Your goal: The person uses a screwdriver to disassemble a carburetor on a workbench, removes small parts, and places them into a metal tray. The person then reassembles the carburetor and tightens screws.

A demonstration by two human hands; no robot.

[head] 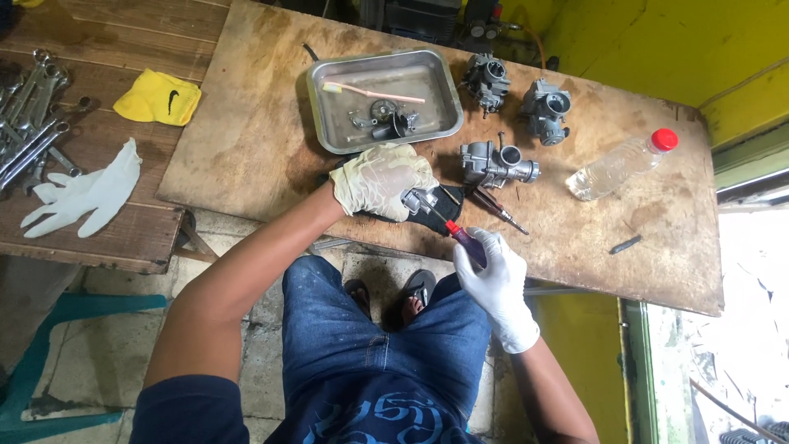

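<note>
Left hand (382,181), gloved, palm down at the surface (246,148) front edge, fingers clamped on a small metal part (419,200). Right hand (493,279), gloved, forearm angled up from lower right, fingers wrapped around a small red-tipped bottle (464,240). Bottle's long axis runs diagonal, nozzle pointing up-left at the part, just short of it.
</note>
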